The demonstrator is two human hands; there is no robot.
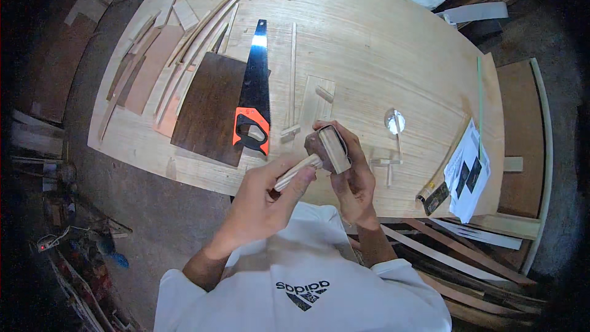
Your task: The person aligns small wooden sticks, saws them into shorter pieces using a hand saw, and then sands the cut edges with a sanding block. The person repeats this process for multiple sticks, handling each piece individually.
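My left hand (261, 200) is closed around a short, pale wooden stick (294, 175), with the thumb along it. In my right hand (356, 185) is a small wooden block (333, 147) with dark brown sandpaper (317, 146) wrapped around it. The stick's far end meets the sandpaper's edge; whether they press together I cannot tell. Both hands are over the near edge of the table. Just beyond them lies a small pale board (315, 106) with a short offcut (324, 93) on it.
On the pale tabletop (369, 43), a handsaw (255, 80) lies partly over a dark brown board (209, 104). Long wood strips (203, 27) fill the left side. To the right are a shiny round disc (392, 124), small sticks (387, 162) and paper sheets (468, 175).
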